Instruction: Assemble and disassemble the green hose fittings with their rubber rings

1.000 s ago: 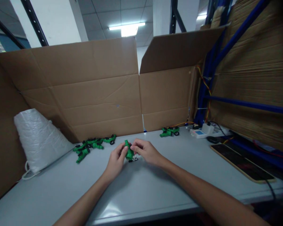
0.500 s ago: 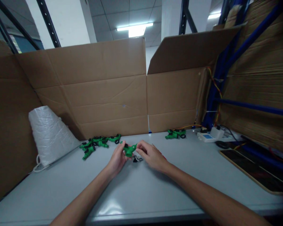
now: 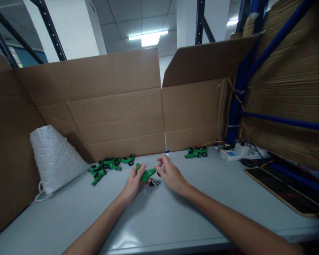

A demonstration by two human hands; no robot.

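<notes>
My left hand [image 3: 133, 185] grips a green plastic toy part [image 3: 148, 175] with stubby pipe-like ends, thumb on top and fingers beneath. My right hand [image 3: 172, 176] is at the part's right end, its thumb and forefinger bent together near the tip. A small dark piece [image 3: 158, 174] shows just under those fingertips; whether they hold it is unclear. Right below the hands, small black and white pieces [image 3: 154, 182], some ring-shaped, lie on the grey table [image 3: 149, 219].
Several green toys with black wheels [image 3: 110, 164] lie at the back left, beside a white bag [image 3: 55, 159]. Another green toy [image 3: 196, 152] sits at the back right, near a power strip [image 3: 231, 154]. A dark flat panel [image 3: 284, 191] lies far right. Cardboard walls [image 3: 117, 113] enclose the back.
The green part has turned a little in my left hand, and more of it shows. The fingers of my right hand have shifted slightly off its end. The camera view has shifted slightly.
</notes>
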